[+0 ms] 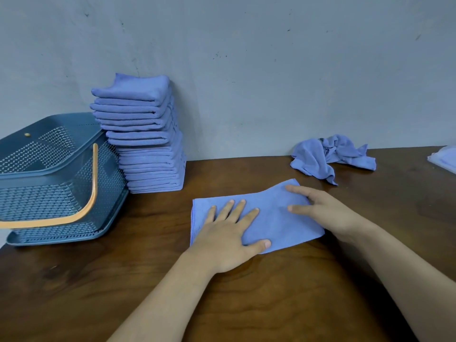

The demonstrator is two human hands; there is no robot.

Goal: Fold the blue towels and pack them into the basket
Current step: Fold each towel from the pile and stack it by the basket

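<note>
Blue cloth under both palms, lower centre of the frame: one towel [274, 218], folded to a long flat rectangle, lying slightly slanted on the brown wooden table [246, 304]. Left hand [229, 233] flat on the left half of this cloth, fingers straight and spread wide, thumb stretched out along the near edge. Right hand [323, 208] on the right end, two fingers straight, pointing toward the left of the frame and lying on the fabric; the rest of its fingers not clear enough to tell. Both hands only pressing down, nothing gripped between fingers. Bare forearms [172, 292] entering from the bottom edge of the frame.

Further out, right of centre and close to the grey wall [271, 70]: one crumpled towel [328, 156], unfolded, in a loose heap on the wood, well apart from the hands. At the far right edge, partly cut off, something pale blue [444, 159]; not possible to say more about it.

Left of centre, a tall stack of folded towels [145, 139], standing on the wood against the wall, its upper part shifted a little toward the left. Just beside the stack, at the left edge of the frame, the dark blue-grey perforated basket [49, 169], with its orange handle [91, 193] swung down over the near side.
</note>
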